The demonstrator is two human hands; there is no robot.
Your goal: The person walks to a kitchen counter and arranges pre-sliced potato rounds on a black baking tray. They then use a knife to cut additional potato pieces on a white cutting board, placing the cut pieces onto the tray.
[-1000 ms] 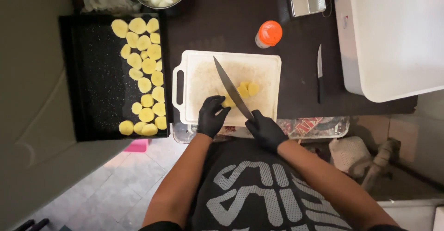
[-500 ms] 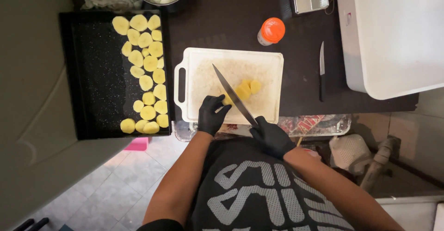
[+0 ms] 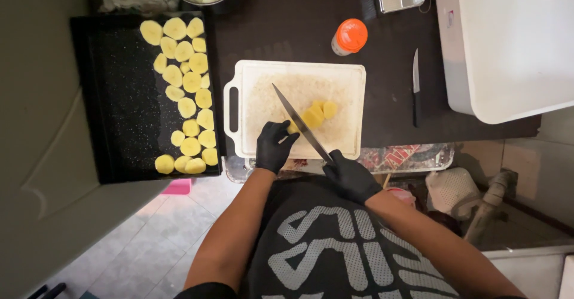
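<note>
The black tray [image 3: 113, 125] already carries rows of potato slices [image 3: 186, 95]; the right hand [image 3: 351, 176] grips the knife [image 3: 299, 121]; left hand [image 3: 273, 146] fingers curl onto the part-cut potato [image 3: 314, 115] on the cutting board [image 3: 287, 84].

Bare board [image 3: 263, 104] left of knife [image 3: 301, 123]; slices [image 3: 317, 112] crowd right; orange-capped bottle [image 3: 348, 37] blocks behind; small knife [image 3: 415, 88] beside.

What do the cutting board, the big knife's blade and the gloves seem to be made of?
Cutting board: probably plastic; white, matte, with a moulded handle slot and a scuffed middle.
Knife blade: looks like steel; grey, smooth, thin.
Gloves on the left hand and right hand: likely thin rubber such as nitrile; black, tight on the fingers, slight sheen.
</note>
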